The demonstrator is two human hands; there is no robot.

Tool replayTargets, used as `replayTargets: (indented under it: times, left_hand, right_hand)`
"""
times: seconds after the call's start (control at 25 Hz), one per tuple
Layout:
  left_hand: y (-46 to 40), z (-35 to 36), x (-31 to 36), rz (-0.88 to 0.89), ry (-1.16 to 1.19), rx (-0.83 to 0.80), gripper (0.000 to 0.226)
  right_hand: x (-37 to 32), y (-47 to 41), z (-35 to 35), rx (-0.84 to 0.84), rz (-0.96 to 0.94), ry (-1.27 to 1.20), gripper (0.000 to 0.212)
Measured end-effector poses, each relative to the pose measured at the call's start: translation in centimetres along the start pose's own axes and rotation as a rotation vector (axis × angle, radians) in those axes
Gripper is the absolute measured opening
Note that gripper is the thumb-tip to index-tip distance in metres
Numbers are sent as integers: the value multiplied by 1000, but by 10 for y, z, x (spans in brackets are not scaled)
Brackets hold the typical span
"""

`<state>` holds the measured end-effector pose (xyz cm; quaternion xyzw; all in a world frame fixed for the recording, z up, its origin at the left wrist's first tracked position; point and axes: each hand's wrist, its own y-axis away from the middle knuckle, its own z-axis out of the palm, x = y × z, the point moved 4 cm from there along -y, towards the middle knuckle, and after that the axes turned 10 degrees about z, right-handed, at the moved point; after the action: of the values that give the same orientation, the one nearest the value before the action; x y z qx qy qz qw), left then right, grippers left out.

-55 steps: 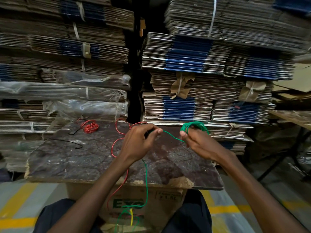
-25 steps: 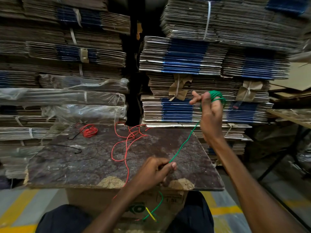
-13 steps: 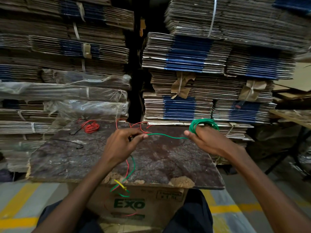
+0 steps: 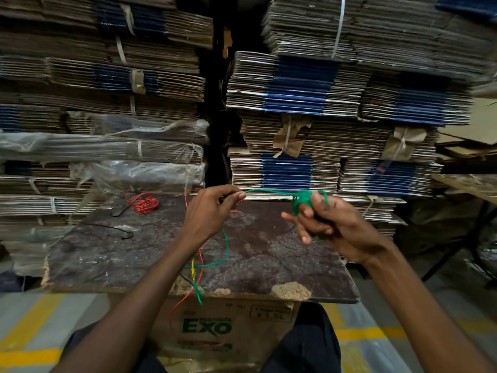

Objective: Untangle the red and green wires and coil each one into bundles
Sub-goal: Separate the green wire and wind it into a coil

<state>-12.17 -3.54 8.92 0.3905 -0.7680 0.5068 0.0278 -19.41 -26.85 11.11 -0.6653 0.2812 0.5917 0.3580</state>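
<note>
- Green wire (image 4: 269, 191) runs taut from the left hand (image 4: 207, 211) to the loops wound round the right hand (image 4: 330, 224); its free tail drops over the board's (image 4: 282, 265) near edge.
- Risk, as I judge it: the tail lies against the loose red wire (image 4: 200, 258) by that near edge, so pulling in slack could drag red along or tighten a snag.
- Loops could also slip off, since the right fingers (image 4: 291, 218) are partly spread, only loosely curled round the coil.
- Left thumb and forefinger are closed, pinching the strand.
- A small red bundle (image 4: 144, 204) sits at the board's far left corner.
</note>
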Motion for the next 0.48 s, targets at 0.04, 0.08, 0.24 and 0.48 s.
replayTargets:
  times: [0.04, 0.08, 0.24, 0.48]
  left_hand:
    - [4, 8, -1, -13, 50, -26, 41]
    - [8, 16, 0, -20, 85, -49, 42]
    - [28, 39, 8, 17, 97, -145, 34]
    - [53, 68, 30, -23, -67, -357, 38]
  right_hand:
    - [-6, -1, 4, -16, -41, -124, 30]
    - [-13, -2, 6, -29, -78, -252, 30]
    - [-31, -16, 4, 26, -215, -543, 30]
    - [-32, -46, -1, 310, -366, -546, 31]
